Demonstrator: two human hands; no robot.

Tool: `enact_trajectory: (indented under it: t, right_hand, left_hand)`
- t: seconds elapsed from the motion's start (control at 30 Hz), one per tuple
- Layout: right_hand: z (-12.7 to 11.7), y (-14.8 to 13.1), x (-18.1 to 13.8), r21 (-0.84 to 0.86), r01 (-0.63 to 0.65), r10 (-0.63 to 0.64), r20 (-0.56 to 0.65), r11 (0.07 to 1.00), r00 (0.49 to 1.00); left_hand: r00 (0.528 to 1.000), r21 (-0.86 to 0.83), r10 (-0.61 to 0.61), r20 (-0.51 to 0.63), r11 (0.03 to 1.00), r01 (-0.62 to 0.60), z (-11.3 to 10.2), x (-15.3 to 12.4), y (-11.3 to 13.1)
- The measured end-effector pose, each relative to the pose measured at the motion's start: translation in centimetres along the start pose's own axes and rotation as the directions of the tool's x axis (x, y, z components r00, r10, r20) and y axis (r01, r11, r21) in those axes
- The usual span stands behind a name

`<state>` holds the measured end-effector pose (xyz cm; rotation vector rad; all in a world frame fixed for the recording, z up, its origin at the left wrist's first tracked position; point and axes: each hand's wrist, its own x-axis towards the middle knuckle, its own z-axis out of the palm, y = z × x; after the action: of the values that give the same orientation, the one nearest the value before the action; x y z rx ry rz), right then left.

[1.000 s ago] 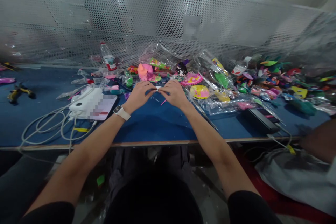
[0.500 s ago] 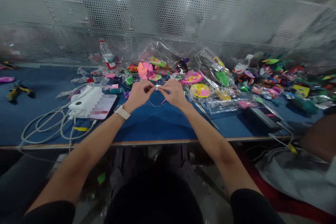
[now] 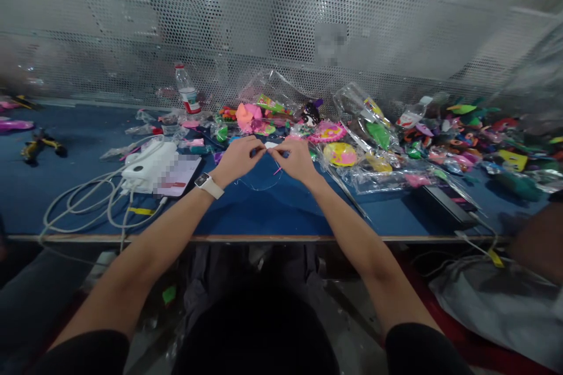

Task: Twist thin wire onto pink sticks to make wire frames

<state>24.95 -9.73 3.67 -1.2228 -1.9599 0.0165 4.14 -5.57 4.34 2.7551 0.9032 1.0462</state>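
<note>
My left hand [image 3: 238, 159] and my right hand [image 3: 297, 159] meet above the middle of the table, fingertips pinched close together. A small white piece [image 3: 271, 145] shows between them, and both hands grip it; its exact kind is too small to make out. Below the hands a thin clear thread [image 3: 259, 188] hangs in a loop. A slim pink sliver [image 3: 277, 170] lies or hangs just under my right fingers; I cannot tell which. Pink craft pieces [image 3: 249, 117] and a yellow oval piece with pink [image 3: 340, 154] lie just beyond.
On the left are a white power strip [image 3: 149, 165] with looped cables, a phone [image 3: 187, 174] and yellow-black pliers [image 3: 41, 145]. A bottle [image 3: 188, 91] stands behind. A dark box [image 3: 442, 206] and heaped colourful pieces [image 3: 466, 137] lie right. A perforated metal screen [image 3: 264, 17] closes the back.
The whole view has shifted slightly. More of the white piece shows between my fingertips, and the thread loop hangs lower and wider. A dark red spot at my left fingers no longer shows.
</note>
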Motion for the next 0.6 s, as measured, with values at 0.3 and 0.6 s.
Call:
enact_trajectory:
  t: [0.3, 0.6]
  right_hand:
    - [0.5, 1.7, 0.0, -0.020, -0.163, 0.163, 0.195, 0.986, 0.967]
    - [0.8, 1.3, 0.0, 0.005, -0.148, 0.145, 0.177, 0.989, 0.973]
  left_hand:
    - [0.826, 0.515, -0.447, 0.342, 0.825, 0.233, -7.1, -2.1, -6.1]
    - [0.565, 0.636, -0.783, 0.259, 0.579, 0.510, -9.0, -6.4, -9.6]
